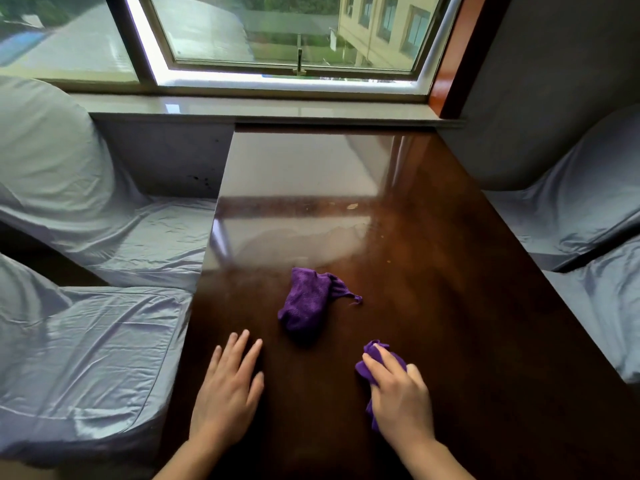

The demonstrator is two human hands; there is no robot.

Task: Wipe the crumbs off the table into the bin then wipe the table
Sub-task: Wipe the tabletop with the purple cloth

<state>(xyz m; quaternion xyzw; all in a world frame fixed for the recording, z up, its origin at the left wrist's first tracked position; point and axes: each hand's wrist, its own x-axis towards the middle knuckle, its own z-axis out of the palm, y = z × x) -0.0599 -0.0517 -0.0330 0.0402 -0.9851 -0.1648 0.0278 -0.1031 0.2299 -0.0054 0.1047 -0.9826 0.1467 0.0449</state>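
A dark glossy wooden table [433,306] runs from me to the window sill. My right hand [398,396] presses a bunched purple cloth [377,355] onto the near part of the table and grips it. A second purple cloth [306,303] lies crumpled and untouched in the table's middle. My left hand [228,386] rests flat on the table, fingers spread, holding nothing. A few small pale crumbs [352,206] lie farther off, toward the window. No bin is in view.
Chairs in pale grey-blue covers stand along the left side [104,323] and the right side [581,209] of the table. A stone window sill [259,110] and a window close off the far end.
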